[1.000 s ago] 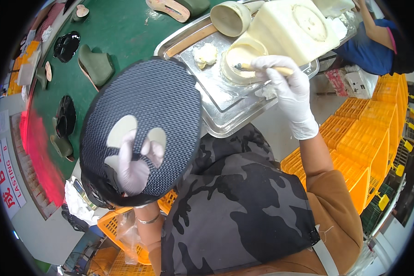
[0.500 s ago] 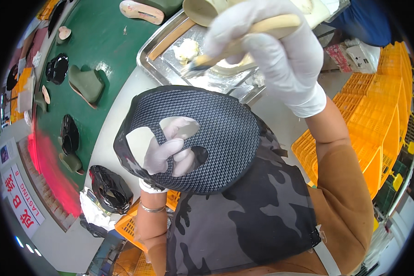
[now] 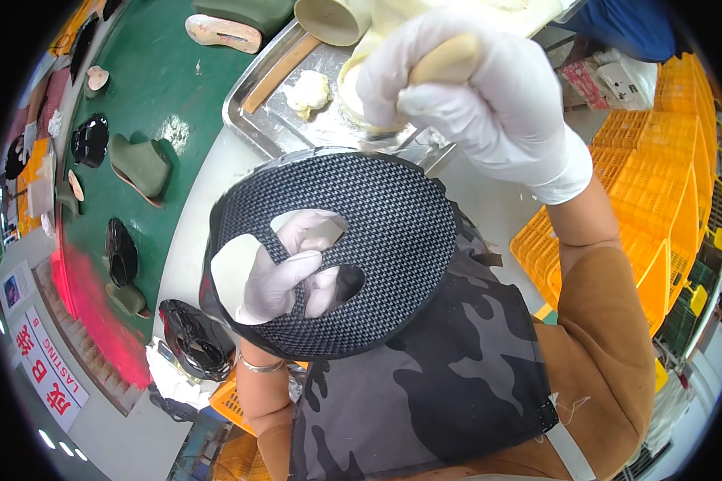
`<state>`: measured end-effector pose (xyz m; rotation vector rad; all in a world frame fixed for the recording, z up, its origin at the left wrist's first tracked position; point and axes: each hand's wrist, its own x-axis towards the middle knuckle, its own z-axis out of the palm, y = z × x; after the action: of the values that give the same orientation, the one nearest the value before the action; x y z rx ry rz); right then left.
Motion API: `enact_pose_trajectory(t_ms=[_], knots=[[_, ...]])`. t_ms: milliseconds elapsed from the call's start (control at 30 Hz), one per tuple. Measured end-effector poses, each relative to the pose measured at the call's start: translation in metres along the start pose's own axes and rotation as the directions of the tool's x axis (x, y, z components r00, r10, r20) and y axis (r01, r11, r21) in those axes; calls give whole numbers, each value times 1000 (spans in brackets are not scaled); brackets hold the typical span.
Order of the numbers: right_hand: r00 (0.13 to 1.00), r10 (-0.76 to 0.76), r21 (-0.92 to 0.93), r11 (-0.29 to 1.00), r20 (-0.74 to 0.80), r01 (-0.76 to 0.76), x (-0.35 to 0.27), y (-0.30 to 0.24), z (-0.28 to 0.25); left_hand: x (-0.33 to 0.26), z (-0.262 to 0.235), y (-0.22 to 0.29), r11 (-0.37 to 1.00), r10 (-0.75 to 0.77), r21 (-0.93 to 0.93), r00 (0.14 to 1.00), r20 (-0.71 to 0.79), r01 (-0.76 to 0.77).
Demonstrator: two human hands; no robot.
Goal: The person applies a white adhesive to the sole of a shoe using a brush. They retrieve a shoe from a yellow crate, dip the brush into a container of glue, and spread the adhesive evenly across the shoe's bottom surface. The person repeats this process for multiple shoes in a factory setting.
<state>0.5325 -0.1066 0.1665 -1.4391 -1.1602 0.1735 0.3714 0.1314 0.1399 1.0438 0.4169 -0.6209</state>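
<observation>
My left hand (image 3: 285,280), in a white glove, has its fingers through the cutouts of a black-and-grey woven piece (image 3: 385,240). It pinches the narrow strip between the openings. The piece is rounded and dark-edged, and looks like a shoe upper. Over the tray, my gloved right hand (image 3: 497,104) is closed around a brush with a pale wooden handle (image 3: 448,60). The handle end points up out of the fist. The brush's bristles are mostly hidden, close to the piece's far edge; I cannot tell if they touch it.
Behind the piece, a metal tray (image 3: 253,100) holds a wooden stick (image 3: 281,72), a whitish lump (image 3: 307,94) and a beige cup (image 3: 333,20). On the green table stand shoe lasts (image 3: 140,164) and shiny black shoe parts (image 3: 91,140). Orange crates (image 3: 642,216) are stacked at right.
My right hand has turned and moved slightly right and down, so the brush handle now points upward. The woven piece has tilted and shifted a little, still in my left hand.
</observation>
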Motion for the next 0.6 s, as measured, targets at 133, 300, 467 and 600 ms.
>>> enact_pose_trajectory(t_ms=[133,300,467,600], knots=[[965,-117,153,976,-235,155,14,15,23,1,6,2,1000,20,12,1000,14,-20],[959,-126,-104,989,-253,103,-11,11,6,1,-1,-12,982,160,-112,986,56,-153],[955,-63,-197,980,-291,4,-27,2,1,1,4,-25,960,235,-143,970,-57,-241],[950,-78,-150,988,-302,33,-25,9,3,3,7,-29,913,328,-227,941,-81,-338]])
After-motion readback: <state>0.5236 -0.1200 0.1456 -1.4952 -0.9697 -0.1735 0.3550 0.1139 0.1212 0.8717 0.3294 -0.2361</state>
